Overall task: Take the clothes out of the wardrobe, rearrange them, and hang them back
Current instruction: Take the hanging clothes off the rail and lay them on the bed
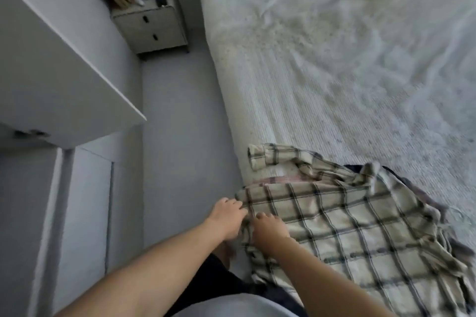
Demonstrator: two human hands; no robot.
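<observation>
On the bed (334, 72), one plaid shirt (347, 226), gripped by two hands' fingers (238, 207).

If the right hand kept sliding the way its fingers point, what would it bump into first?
The right hand points up and left along the plaid shirt, so it would likely meet the left hand gripping the shirt's edge just beside it. Depth is hard to judge here.
</observation>
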